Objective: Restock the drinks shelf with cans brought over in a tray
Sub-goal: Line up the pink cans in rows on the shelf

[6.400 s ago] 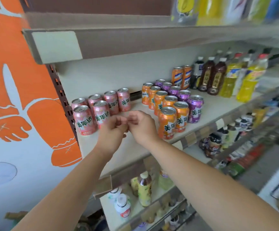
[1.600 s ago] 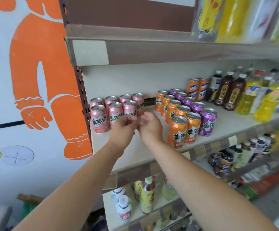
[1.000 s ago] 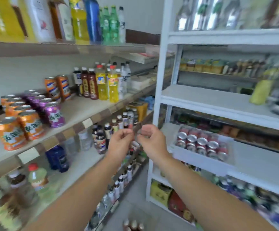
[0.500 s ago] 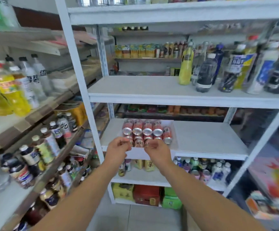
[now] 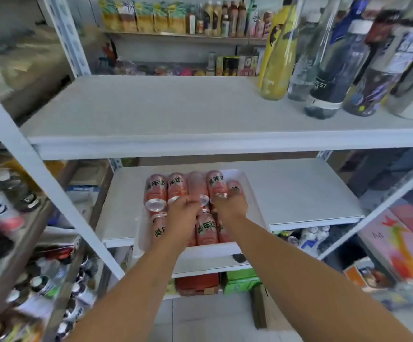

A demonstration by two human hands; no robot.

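Left hand (image 5: 182,214) and right hand (image 5: 229,206) touched pink metal cans (image 5: 156,191) lying in the white plastic tray (image 5: 207,251). I could not tell the grip; loose cans could roll.

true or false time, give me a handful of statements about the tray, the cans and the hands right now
1. The cans in the tray are pink. True.
2. The tray sits on the floor. False: it rests on a white shelf.
3. Both the left hand and the right hand are over the cans. True.
4. The upper shelf holds only cans. False: bottles stand at its right end.
5. The tray is blue. False: it is white.
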